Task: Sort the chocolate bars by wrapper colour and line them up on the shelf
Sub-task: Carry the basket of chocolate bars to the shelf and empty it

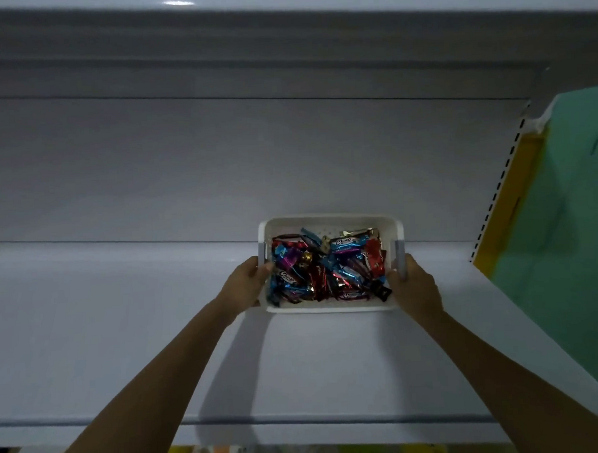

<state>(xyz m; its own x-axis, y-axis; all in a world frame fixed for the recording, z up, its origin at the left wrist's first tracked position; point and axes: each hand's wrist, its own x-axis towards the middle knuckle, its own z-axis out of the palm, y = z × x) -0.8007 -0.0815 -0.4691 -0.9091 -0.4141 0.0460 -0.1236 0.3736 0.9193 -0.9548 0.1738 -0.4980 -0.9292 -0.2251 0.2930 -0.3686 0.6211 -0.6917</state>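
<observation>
Shelf (106, 320) white, lit dimly. Left hand (247, 285) clamped on the left rim of a white basket (328, 221), fingertips hooked over the edge. Basket toward the shelf's back edge, right of centre; resting or just lifted, cannot tell. Chocolate bars (327, 269) heaped inside, colours mixed: blue, red, purple, a little gold. Right hand (415, 286) clamped on the basket's right side, fingers curled at the grey handle (400, 252). Green and yellow panel (578, 214) beyond the shelf's right edge.
</observation>
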